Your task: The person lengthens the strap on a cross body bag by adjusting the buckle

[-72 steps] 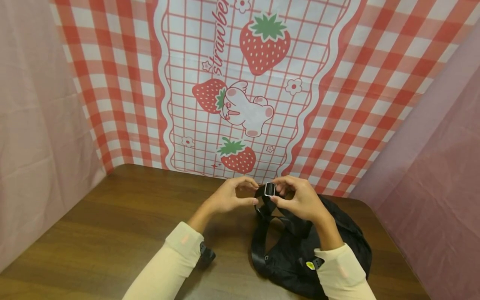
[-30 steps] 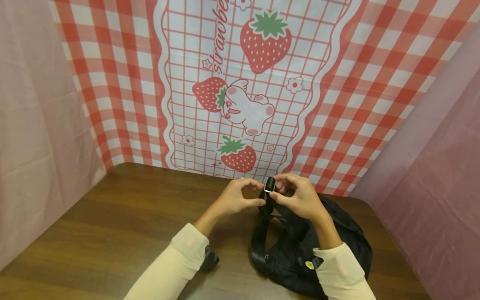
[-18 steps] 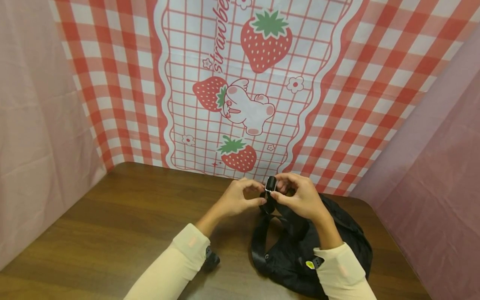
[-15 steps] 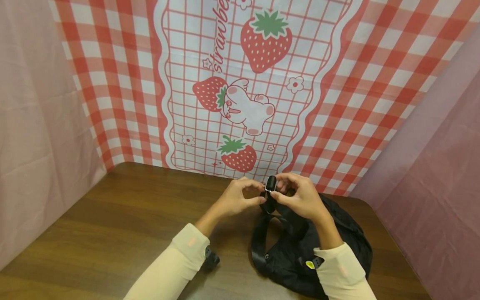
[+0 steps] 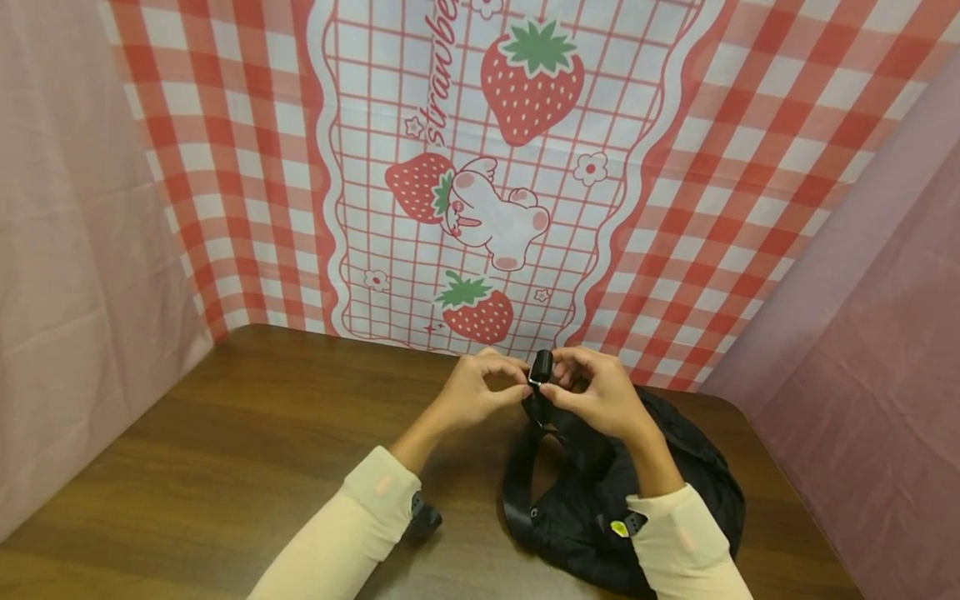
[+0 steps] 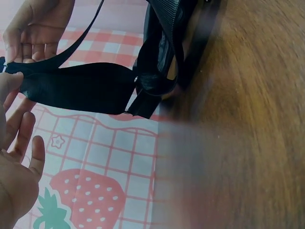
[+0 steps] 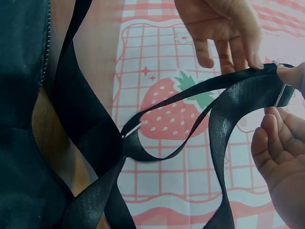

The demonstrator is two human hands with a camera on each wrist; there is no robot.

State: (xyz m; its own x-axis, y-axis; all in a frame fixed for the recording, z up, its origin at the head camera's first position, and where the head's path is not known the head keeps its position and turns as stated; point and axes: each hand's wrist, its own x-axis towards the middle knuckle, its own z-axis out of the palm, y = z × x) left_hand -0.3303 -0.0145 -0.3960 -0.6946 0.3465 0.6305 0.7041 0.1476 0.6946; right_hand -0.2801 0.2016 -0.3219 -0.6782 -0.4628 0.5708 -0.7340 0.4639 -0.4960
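A black bag (image 5: 675, 467) lies on the table at the right in the head view, its webbing strap (image 7: 221, 138) raised between the two hands. A silver-edged slider buckle (image 5: 535, 379) sits on the strap, with a short black loop standing up through it. My right hand (image 5: 603, 393) pinches the buckle and strap between thumb and fingers. From the other side, my left hand (image 5: 476, 390) pinches the strap just beside the buckle, as the left wrist view shows with its thumb (image 6: 12, 82) on the webbing. Further down the strap is another metal ring (image 7: 132, 130).
The brown wooden table (image 5: 225, 467) extends to the left and front. A red-and-white strawberry cloth (image 5: 480, 217) hangs close behind the hands. Pink curtains (image 5: 67, 250) stand on both sides. A second strap loop (image 5: 517, 492) of the bag rests on the table.
My left hand has moved slightly right, its thumb and fingers closing on the strap. The buckle has tilted and the black loop through it stands higher. My right hand has barely moved.
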